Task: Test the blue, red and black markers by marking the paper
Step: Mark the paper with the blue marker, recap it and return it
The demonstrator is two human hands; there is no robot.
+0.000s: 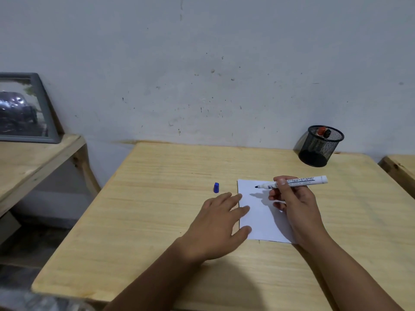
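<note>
A white sheet of paper (262, 214) lies on the wooden table (157, 221). My right hand (294, 203) grips an uncapped white marker (301, 181), its dark tip pointing left just above the paper's top edge. The paper looks blank. The marker's blue cap (216, 187) lies on the table to the left of the paper. My left hand (220, 225) lies flat with spread fingers, its fingertips resting on the paper's left edge. A red-capped marker (321, 132) and a black-capped marker (327, 133) stand in a black mesh cup (318, 149).
The mesh cup stands at the table's back right, near the wall. A second wooden table (33, 162) at the left carries a framed picture (20, 108). Another table edge (399, 169) shows at the far right.
</note>
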